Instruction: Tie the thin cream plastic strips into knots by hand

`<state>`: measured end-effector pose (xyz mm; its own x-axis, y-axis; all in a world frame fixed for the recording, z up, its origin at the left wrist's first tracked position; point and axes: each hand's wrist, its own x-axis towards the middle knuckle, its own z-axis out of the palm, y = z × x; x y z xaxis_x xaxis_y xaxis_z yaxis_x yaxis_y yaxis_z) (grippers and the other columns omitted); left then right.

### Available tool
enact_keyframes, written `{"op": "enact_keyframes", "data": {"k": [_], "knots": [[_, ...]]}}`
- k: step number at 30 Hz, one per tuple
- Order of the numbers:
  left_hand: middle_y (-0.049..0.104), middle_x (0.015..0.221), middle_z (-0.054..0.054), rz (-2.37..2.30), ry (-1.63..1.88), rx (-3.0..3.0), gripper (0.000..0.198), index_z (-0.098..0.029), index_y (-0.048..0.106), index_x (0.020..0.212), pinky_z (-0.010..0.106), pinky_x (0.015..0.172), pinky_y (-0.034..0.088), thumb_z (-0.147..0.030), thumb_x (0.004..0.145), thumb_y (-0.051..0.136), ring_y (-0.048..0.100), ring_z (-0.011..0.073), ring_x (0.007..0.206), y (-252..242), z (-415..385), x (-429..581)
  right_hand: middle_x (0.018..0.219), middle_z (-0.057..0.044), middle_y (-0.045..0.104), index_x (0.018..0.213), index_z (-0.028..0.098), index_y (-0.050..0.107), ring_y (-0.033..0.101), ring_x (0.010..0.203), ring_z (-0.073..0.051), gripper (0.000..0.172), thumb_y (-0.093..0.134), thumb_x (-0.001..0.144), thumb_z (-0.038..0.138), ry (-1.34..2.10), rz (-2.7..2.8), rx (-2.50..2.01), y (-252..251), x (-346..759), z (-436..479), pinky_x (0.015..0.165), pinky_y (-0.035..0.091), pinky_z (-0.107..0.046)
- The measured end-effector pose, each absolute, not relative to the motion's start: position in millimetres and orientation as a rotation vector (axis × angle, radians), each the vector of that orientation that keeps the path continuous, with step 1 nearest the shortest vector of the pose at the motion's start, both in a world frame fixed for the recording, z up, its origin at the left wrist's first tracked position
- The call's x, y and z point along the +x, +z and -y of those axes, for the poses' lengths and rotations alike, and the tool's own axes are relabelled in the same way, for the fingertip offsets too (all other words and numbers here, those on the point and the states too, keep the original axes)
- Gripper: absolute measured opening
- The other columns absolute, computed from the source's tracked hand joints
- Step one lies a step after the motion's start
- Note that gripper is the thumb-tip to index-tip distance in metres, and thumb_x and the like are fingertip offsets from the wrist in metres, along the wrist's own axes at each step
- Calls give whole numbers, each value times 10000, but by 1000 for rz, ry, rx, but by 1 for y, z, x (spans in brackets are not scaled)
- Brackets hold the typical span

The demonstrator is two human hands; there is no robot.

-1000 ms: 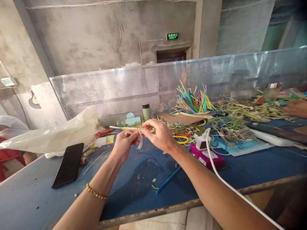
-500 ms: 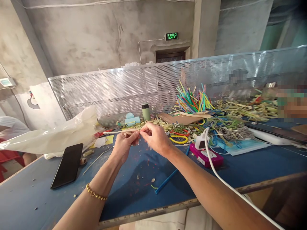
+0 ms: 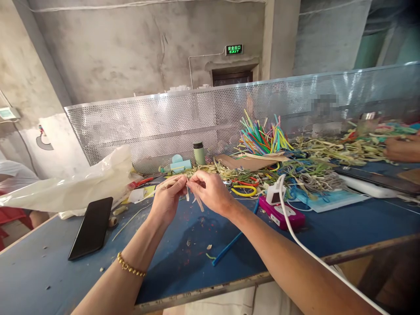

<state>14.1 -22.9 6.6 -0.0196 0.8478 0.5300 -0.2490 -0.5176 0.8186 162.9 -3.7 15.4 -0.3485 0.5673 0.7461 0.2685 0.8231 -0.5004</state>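
Over the blue table (image 3: 170, 267), my left hand (image 3: 169, 199) and my right hand (image 3: 210, 190) meet, both pinched on a thin pale strip (image 3: 197, 203). Its short ends hang down between the fingertips. A gold bracelet sits on my left wrist. A blue straw (image 3: 229, 248) lies on the table below my right forearm. Behind my hands is a heap of pale and coloured strips (image 3: 295, 162), with a bundle of bright straws (image 3: 262, 138) standing up in it.
A black phone (image 3: 92, 226) lies at left beside a crumpled plastic bag (image 3: 78, 183). A pink device (image 3: 282, 214) with a white plug and cable sits at right. A green bottle (image 3: 198, 153) stands by the perforated metal screen (image 3: 147, 127). Another person's hand (image 3: 402, 148) works at far right.
My hands have dropped slightly and drawn closer together. The strip, held out level to the left before, is now bent with its ends hanging below my fingers.
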Motion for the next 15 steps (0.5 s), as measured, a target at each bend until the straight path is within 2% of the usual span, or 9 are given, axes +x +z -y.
{"op": "enact_keyframes", "data": {"k": [4, 8, 11, 15], "knots": [[540, 632, 9, -547, 1419, 1415, 219, -120, 673, 703, 251, 571, 378, -318, 770, 737, 468, 101, 572, 11, 25, 9, 737, -44, 642, 757, 154, 644, 578, 621, -124, 264, 549, 915, 343, 314, 1842, -628, 25, 174, 0, 578, 425, -261], [579, 667, 31, -547, 1279, 1483, 218, -112, 687, 720, 249, 546, 379, -314, 791, 726, 493, 99, 552, 10, 27, 8, 601, -4, 613, 1038, 150, 665, 556, 446, -104, 316, 503, 944, 403, 726, 1908, -613, 29, 184, -3, 432, 416, -232], [588, 667, 35, -584, 1296, 1530, 218, -111, 689, 726, 246, 515, 366, -313, 802, 717, 498, 100, 534, 8, 25, 6, 552, -1, 598, 983, 132, 673, 555, 431, -105, 291, 520, 935, 375, 888, 1998, -565, 31, 187, -2, 393, 430, -222], [592, 670, 31, -603, 1312, 1514, 207, -109, 687, 732, 238, 503, 362, -304, 790, 729, 500, 94, 526, 6, 24, 5, 587, 4, 588, 838, 136, 645, 559, 488, -96, 151, 606, 867, 278, 834, 1965, -563, 31, 186, 0, 394, 453, -198]]}}
